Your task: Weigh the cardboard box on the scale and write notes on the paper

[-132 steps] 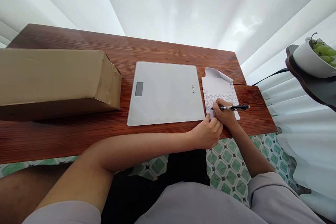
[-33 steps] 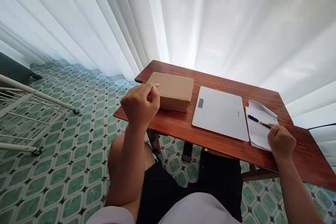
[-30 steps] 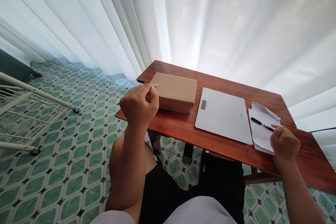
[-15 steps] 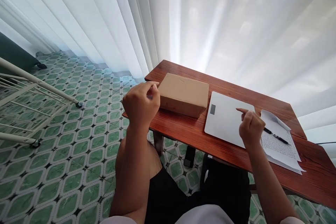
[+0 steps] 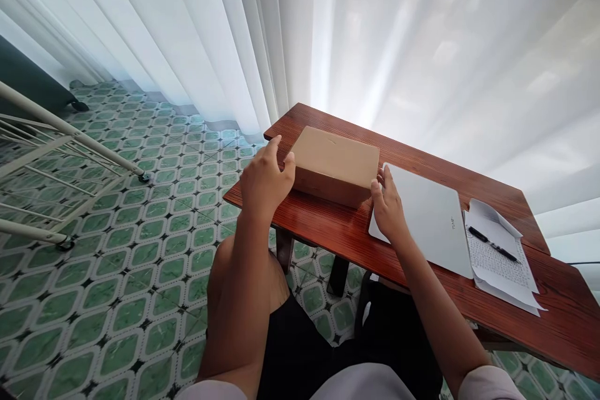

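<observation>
A closed brown cardboard box [image 5: 335, 159] rests on the reddish wooden table. At its left end is my left hand [image 5: 267, 178], fingers apart, thumb close to the box's near left corner. My right hand [image 5: 390, 203] is upright at the box's right end, fingers stretched out, over the left part of a flat white scale [image 5: 431, 215]. Whether either hand touches the box, I cannot tell. Small lettering shows near the scale's right side; my right hand covers the side where its display sits.
Right of the scale lie sheets of written paper [image 5: 504, 275] with a black pen [image 5: 492, 245] on them. The wooden table [image 5: 328, 222] stands before a white curtain [image 5: 398, 44]. A white wheeled rack [image 5: 70, 131] is on the green tiled floor at left.
My right hand has moved left from above the scale's right side to the box's right end, its pointing finger now joined by the others. My left hand has opened from a curled shape.
</observation>
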Demonstrator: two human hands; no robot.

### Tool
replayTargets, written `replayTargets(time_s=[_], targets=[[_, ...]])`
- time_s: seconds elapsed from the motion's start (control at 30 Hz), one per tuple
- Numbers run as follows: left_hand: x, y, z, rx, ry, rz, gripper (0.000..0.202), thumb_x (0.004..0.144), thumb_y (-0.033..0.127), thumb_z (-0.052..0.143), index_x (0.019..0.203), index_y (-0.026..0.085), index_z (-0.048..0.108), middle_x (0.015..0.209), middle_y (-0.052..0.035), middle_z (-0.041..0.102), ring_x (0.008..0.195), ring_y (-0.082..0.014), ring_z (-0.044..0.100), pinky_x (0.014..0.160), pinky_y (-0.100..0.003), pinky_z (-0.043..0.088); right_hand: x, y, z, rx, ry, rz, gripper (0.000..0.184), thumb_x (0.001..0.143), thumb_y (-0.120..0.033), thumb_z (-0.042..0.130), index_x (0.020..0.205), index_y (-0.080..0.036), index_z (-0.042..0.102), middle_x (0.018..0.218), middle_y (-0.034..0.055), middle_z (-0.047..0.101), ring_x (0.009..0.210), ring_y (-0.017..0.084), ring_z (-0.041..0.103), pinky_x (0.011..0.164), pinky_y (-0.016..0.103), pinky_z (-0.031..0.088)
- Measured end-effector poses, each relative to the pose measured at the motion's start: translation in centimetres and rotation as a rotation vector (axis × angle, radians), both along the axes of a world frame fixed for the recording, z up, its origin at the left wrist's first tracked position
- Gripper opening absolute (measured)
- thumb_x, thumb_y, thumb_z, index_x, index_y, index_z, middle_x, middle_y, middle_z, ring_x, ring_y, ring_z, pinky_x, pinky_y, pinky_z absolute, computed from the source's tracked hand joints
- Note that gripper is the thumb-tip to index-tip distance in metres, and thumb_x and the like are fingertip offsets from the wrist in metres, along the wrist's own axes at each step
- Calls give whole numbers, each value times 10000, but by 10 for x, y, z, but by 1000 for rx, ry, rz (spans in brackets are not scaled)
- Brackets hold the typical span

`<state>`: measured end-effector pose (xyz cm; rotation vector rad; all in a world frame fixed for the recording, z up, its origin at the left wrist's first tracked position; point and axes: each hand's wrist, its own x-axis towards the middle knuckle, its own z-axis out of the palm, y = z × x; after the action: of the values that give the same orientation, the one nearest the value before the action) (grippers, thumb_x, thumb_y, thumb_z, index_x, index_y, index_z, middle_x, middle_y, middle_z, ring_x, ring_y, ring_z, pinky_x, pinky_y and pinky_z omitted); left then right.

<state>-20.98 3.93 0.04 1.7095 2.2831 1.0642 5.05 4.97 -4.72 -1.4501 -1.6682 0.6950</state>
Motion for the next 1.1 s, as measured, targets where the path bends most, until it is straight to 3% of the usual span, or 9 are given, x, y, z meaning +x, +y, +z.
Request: replayTargets(time_s=[0.13, 0.3, 0.57, 0.87, 1.1], targets=[[3, 4, -5, -149, -34, -30, 664, 982, 499, 371, 1536, 141, 447, 1486, -184, 554, 1334, -409, 549, 1065, -585, 458, -9, -2, -5, -87, -31, 17, 932, 909, -792, 391, 1622, -206, 261, 1677, 110, 239, 1545, 321, 288, 1251, 556, 277], [8, 7, -8, -257, -11, -48, 688, 987, 536, 320, 1536, 140, 438, 1419, -220, 602, 1263, -438, 595, 1023, -593, 461, -15, -5, -5, -84, -31, 45, 779, 964, -716, 355, 1580, -239, 355, 1625, 105, 369, 1488, 322, 392, 1213, 567, 332], [10, 9, -12, -237, 45, -32, 631, 989, 513, 288, 1472, 161, 488, 1243, -240, 694, 1122, -443, 662, 931, -576, 487, -17, -3, -6, -42, -37, 52, 708, 995, -644, 343, 1575, -238, 357, 1585, 119, 431, 1427, 347, 456, 1139, 571, 409], [16, 9, -7, -192, 58, -29, 600, 987, 461, 307, 1427, 128, 542, 1186, -229, 719, 1093, -414, 677, 974, -554, 470, -10, -5, -1, -23, -84, 22, 698, 985, -639, 320, 1554, -241, 404, 1442, 140, 578, 1404, 355, 486, 1104, 563, 439], [27, 4, 2, -78, 10, -53, 568, 995, 444, 305, 1405, 172, 589, 1202, -162, 733, 1138, -374, 668, 1017, -516, 457, 9, -9, 12, 3, -93, -26, 729, 978, -663, 316, 1571, -245, 384, 1496, 122, 540, 1336, 375, 540, 1051, 537, 464]])
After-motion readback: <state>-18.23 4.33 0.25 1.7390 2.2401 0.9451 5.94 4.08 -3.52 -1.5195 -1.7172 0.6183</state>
